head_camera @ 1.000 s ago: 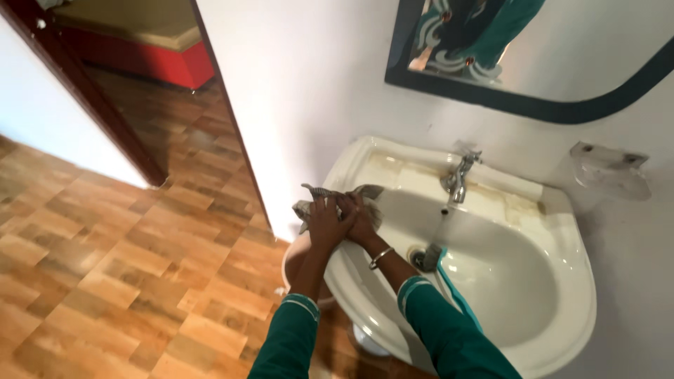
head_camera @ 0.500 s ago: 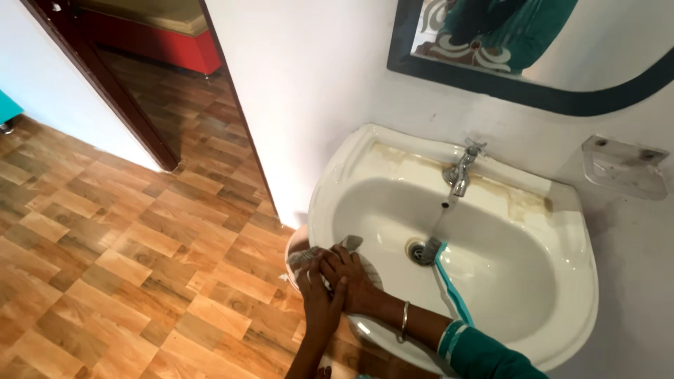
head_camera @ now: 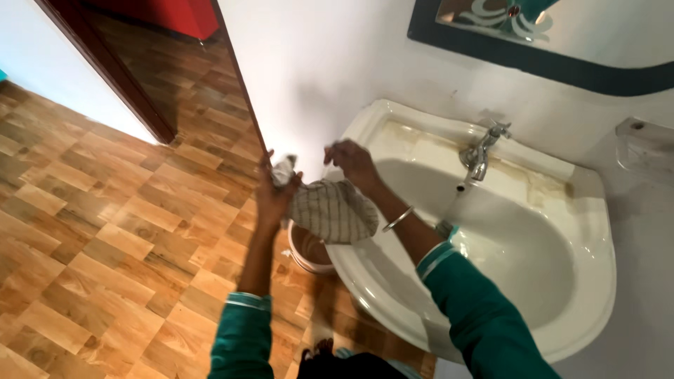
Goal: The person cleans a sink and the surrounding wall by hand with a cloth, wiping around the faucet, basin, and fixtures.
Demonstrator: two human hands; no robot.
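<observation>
Hands hold a checked grey-and-white cloth [head_camera: 333,209] stretched between them, in the air over the left rim of a cream wash basin [head_camera: 562,309]. The left hand [head_camera: 272,196] has its grip closed on one bunched corner, which pokes up above the fingers, while the right hand [head_camera: 353,163] pinches the opposite upper edge, so the cloth sags in a pouch between the two. A thin metal bangle [head_camera: 398,219] sits on the right wrist, and both arms wear green sleeves with pale striped cuffs. Directly below the cloth, partly hidden by it and by the basin's edge, stands a round pale bucket [head_camera: 307,251] on the floor, close against the basin. At the back of the basin a chrome tap [head_camera: 480,153] rises from a ledge marked with brownish stains; the right forearm crosses the bowl and covers its middle, so the drain cannot be seen. A strip of teal fabric [head_camera: 446,230] shows just beside that forearm inside the bowl. On the white wall above hangs a mirror [head_camera: 562,31] with a dark green frame, and a clear soap holder [head_camera: 646,144] is fixed to the wall at the right. To the left lies a wood-patterned floor [head_camera: 91,238], with a dark brown door frame [head_camera: 116,77] opening onto another room.
</observation>
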